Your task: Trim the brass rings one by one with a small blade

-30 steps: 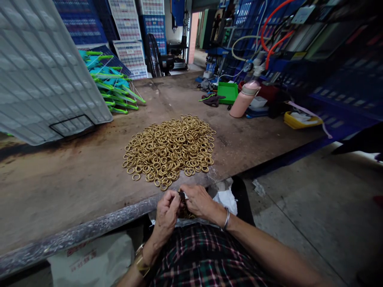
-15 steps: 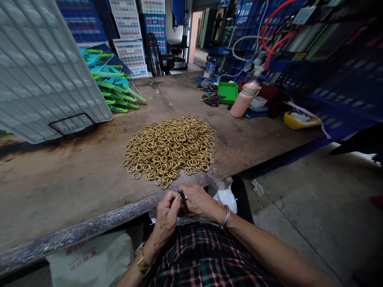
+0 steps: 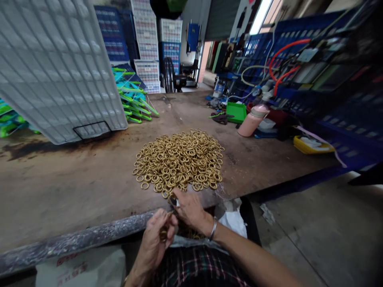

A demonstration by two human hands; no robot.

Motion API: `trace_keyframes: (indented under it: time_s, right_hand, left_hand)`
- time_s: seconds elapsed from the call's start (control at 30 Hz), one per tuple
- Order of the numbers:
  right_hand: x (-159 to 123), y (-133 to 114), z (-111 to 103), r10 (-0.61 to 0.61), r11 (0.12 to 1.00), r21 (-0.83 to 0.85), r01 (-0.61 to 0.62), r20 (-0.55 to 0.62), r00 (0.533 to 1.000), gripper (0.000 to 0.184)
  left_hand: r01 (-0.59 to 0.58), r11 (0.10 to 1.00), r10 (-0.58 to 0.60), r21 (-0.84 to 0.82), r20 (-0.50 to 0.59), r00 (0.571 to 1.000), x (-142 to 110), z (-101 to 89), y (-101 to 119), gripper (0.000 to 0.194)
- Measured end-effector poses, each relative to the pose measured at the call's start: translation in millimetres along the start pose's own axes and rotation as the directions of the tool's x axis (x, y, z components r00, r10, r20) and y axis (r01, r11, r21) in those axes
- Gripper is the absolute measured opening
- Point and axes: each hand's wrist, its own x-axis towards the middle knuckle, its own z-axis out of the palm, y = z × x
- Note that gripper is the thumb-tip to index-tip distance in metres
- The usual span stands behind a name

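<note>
A heap of brass rings point(image 3: 178, 161) lies on the worn brown table point(image 3: 74, 183) in front of me. My right hand point(image 3: 188, 209) reaches over the table's near edge, fingertips touching the rings nearest me, with a small dark piece pinched by the thumb. My left hand point(image 3: 157, 235) stays below the table edge, fingers curled around a brass ring. A plastic bag with more rings point(image 3: 191, 233) sits in my lap beneath both hands.
A big white plastic grid panel point(image 3: 60, 71) leans at the left. Green and blue hangers point(image 3: 134, 101) are stacked behind it. A pink bottle point(image 3: 253, 119), a green tray point(image 3: 236, 111) and a yellow tray point(image 3: 312, 145) stand at the right. Crates line the back wall.
My hands have parted: the right one moved forward to the edge of the ring heap, the left dropped lower. My head tipped upward, so the scene sits lower.
</note>
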Motion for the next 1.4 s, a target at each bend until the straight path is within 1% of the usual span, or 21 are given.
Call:
trace_keyframes:
  time_s: [0.07,0.17,0.27,0.33,0.43,0.5,0.57,0.63,0.7,0.8,0.87,0.93,1.0,1.03,1.07,1.1,1.13,1.2,1.27,1.33,1.4]
  right_hand:
    - [3.8,-3.4,2.9,0.030,0.999,-0.046,-0.029,0.020,0.999,0.033]
    - [7.2,-3.1,6.2,0.058,0.997,-0.061,-0.057,0.020,0.998,0.036]
    - [9.3,1.0,8.8,0.060,0.998,-0.014,-0.060,-0.011,0.998,0.033]
    - [10.2,3.7,9.3,0.052,0.998,0.047,-0.049,-0.048,0.998,0.029]
    - [11.7,6.9,6.3,0.051,0.987,0.160,-0.033,-0.110,0.993,0.024]
    - [13.6,9.2,1.7,0.067,0.966,0.258,-0.032,-0.127,0.990,0.018]
    - [16.6,12.2,-3.8,0.122,0.920,0.386,-0.071,-0.110,0.986,0.010]
    - [19.7,15.5,-9.1,0.186,0.837,0.533,-0.123,-0.065,0.980,0.009]
    - [21.2,18.1,-13.6,0.227,0.721,0.673,-0.166,-0.002,0.974,0.007]
    - [18.5,19.0,-19.1,0.251,0.512,0.829,-0.225,0.106,0.962,0.007]
    - [14.2,18.3,-22.2,0.253,0.363,0.889,-0.280,0.195,0.947,0.011]
    - [9.6,17.6,-24.8,0.236,0.218,0.912,-0.348,0.296,0.925,0.014]
    - [5.6,17.7,-26.6,0.202,0.109,0.911,-0.399,0.372,0.906,0.015]
    - [3.9,18.1,-26.9,0.188,0.078,0.909,-0.409,0.390,0.902,0.015]
    - [2.5,18.6,-26.8,0.186,0.070,0.912,-0.405,0.387,0.903,0.015]
    - [1.2,19.3,-26.3,0.196,0.087,0.919,-0.384,0.363,0.911,0.016]
    - [0.1,20.0,-25.4,0.216,0.132,0.928,-0.348,0.316,0.924,0.017]
    - [-1.8,21.6,-23.3,0.264,0.277,0.928,-0.249,0.176,0.948,0.020]
    - [-3.9,23.4,-22.0,0.278,0.417,0.892,-0.176,0.060,0.959,0.020]
    - [-6.8,24.8,-22.5,0.266,0.497,0.855,-0.150,0.014,0.964,0.017]
    - [-10.7,25.6,-24.9,0.245,0.540,0.830,-0.137,0.001,0.970,0.015]
  left_hand:
    - [0.006,0.994,-0.012,-0.105,-0.052,0.999,-0.8,-10.4,3.3,0.021]
    - [0.045,0.969,-0.076,-0.242,-0.121,0.990,0.4,-21.8,8.2,0.031]
    - [0.071,0.936,-0.133,-0.344,-0.161,0.978,4.8,-24.5,14.1,0.027]
    - [0.054,0.930,-0.130,-0.363,-0.187,0.974,8.6,-21.2,18.5,0.026]
    - [0.011,0.960,-0.061,-0.279,-0.173,0.983,15.4,-12.8,22.9,0.028]
    - [-0.021,0.987,-0.002,-0.158,-0.146,0.989,20.9,-7.9,22.3,0.028]
    - [-0.099,0.995,0.102,0.024,-0.174,0.979,26.8,-4.9,18.9,0.028]
    - [-0.161,0.956,0.215,0.244,-0.212,0.953,31.8,-2.9,14.6,0.027]
    - [-0.227,0.868,0.341,0.442,-0.198,0.919,35.4,-0.9,11.5,0.025]
    - [-0.350,0.711,0.478,0.610,-0.053,0.877,38.9,2.7,9.8,0.021]
    - [-0.405,0.652,0.483,0.641,0.062,0.874,40.7,4.7,8.7,0.017]
    - [-0.428,0.628,0.462,0.650,0.131,0.877,41.9,6.2,6.4,0.016]
    - [-0.421,0.622,0.448,0.660,0.142,0.883,42.2,8.0,3.1,0.016]
    - [-0.406,0.629,0.437,0.663,0.130,0.890,41.9,9.2,1.2,0.015]
    - [-0.384,0.645,0.421,0.661,0.111,0.900,41.3,10.6,-0.7,0.014]
    - [-0.353,0.672,0.395,0.651,0.087,0.914,40.6,12.4,-2.5,0.015]
    - [-0.312,0.709,0.360,0.632,0.056,0.931,39.7,14.3,-4.3,0.017]
    - [-0.212,0.793,0.263,0.572,-0.006,0.965,37.7,18.6,-7.2,0.022]
    - [-0.108,0.859,0.151,0.501,-0.046,0.988,35.5,22.8,-9.5,0.028]
    - [-0.041,0.888,0.071,0.458,-0.049,0.996,32.9,26.6,-11.2,0.032]
    - [-0.024,0.894,0.043,0.448,-0.034,0.999,29.9,30.0,-12.1,0.032]
